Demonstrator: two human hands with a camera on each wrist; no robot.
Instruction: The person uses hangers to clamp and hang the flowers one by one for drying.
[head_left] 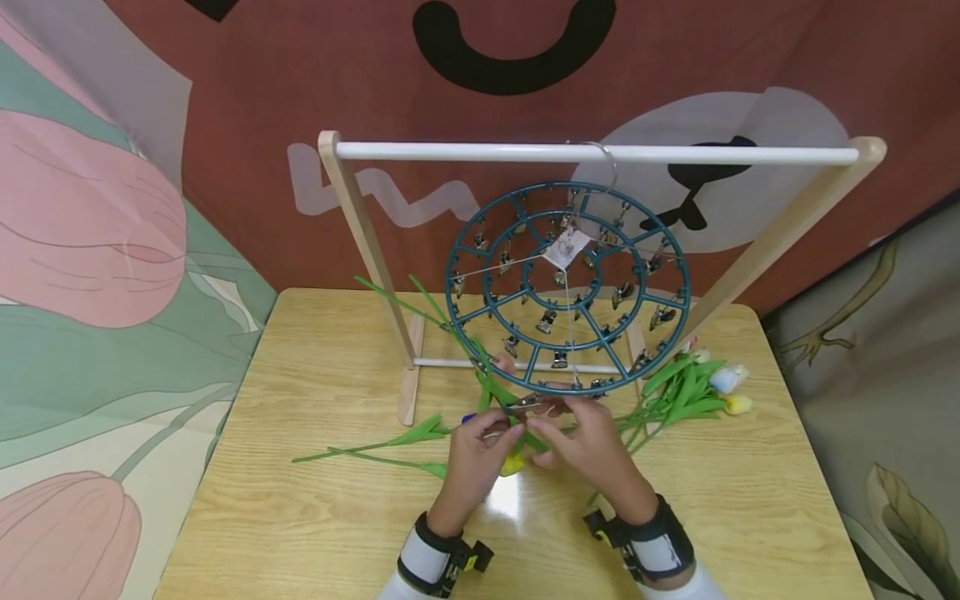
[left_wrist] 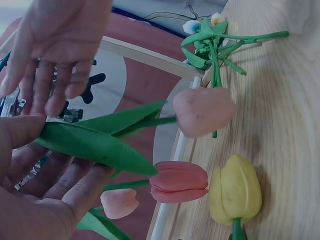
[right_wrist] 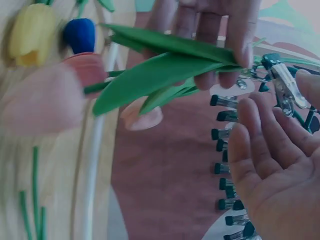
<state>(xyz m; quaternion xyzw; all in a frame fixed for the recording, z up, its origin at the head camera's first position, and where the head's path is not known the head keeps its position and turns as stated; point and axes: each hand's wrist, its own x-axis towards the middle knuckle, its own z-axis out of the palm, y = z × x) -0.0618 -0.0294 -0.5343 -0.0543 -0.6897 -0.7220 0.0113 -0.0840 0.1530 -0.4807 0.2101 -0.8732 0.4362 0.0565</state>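
Observation:
In the head view, my left hand (head_left: 480, 454) is below the near rim of a round teal clip hanger (head_left: 448, 283). Its thumb and fingers pinch an artificial pale pink tulip (left_wrist: 204, 112) by the stem, where green leaves (right_wrist: 155, 75) branch off. Facing it, my right hand (head_left: 596, 446) pinches a metal clip (right_wrist: 285, 82) with dark tips beside the stem's end. Whether the clip has the stem between its tips cannot be made out. A red tulip (left_wrist: 179, 182) and another pale pink tulip (left_wrist: 120, 202) hang head down close by.
A wooden stand with a white top bar (head_left: 465, 152) carries the hanger by a hook. On the table (head_left: 247, 517) a tulip bunch (head_left: 686, 387) lies at right, green stems (head_left: 360, 452) at left. A yellow tulip (left_wrist: 235, 190) and a blue tulip (right_wrist: 80, 35) lie near the hands.

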